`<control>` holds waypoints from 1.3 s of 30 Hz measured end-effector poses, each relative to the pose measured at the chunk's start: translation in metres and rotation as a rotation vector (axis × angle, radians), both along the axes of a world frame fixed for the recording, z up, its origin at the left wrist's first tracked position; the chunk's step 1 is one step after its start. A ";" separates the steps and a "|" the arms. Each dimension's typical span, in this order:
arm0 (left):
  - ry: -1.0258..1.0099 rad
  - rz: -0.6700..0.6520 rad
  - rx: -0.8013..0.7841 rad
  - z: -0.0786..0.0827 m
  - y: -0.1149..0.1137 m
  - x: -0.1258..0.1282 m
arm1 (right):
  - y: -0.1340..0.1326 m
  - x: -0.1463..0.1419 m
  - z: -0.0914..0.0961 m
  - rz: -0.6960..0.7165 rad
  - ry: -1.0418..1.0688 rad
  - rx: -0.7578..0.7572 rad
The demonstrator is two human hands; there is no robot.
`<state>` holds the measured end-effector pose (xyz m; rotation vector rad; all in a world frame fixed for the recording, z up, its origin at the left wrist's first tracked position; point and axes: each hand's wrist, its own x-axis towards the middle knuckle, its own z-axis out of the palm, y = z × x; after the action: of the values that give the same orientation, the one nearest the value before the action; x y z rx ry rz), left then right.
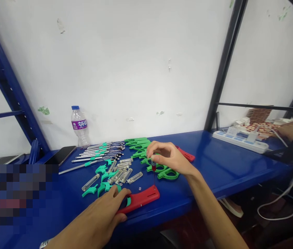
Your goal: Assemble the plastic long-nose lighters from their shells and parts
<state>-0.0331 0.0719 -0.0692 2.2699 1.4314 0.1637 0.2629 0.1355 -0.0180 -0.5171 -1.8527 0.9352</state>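
Observation:
My left hand (110, 211) lies on a red plastic handle shell (142, 200) at the blue bench's front edge, thumb and fingers pressing its left end down. Inside that end sits a green trigger piece (128, 201). My right hand (168, 157) hovers just above and behind the shell, fingertips pinched on a small screwdriver (153, 169) with a clear and red grip, its thin shaft pointing straight down at the shell. Green handle shells (163, 171) lie under and beside my right hand, and another red shell (186, 154) lies behind it.
Clear small tubes (121, 173), green trigger pieces (102, 188) and metal rods with green collars (98, 154) are spread at centre left. A water bottle (79, 126) and a dark phone (62, 155) stand near the wall. Another person's hand (289, 131) works by a white power strip (239, 140) at right.

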 end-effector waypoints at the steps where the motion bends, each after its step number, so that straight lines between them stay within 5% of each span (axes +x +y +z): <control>1: -0.004 -0.002 0.004 -0.002 0.000 -0.001 | 0.000 0.000 0.000 0.001 0.004 -0.005; 15: -0.043 -0.021 0.020 -0.014 0.005 -0.010 | -0.002 0.001 0.003 0.051 -0.006 -0.020; 29: 0.036 -0.011 -0.053 0.018 -0.003 0.008 | 0.000 0.003 0.002 0.083 0.014 -0.059; 39: 0.010 -0.021 -0.029 0.012 -0.002 0.005 | -0.004 0.002 0.005 0.111 -0.036 -0.072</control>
<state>-0.0283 0.0699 -0.0575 2.2643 1.4052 0.1240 0.2648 0.1319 -0.0135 -0.4813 -1.9019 1.0757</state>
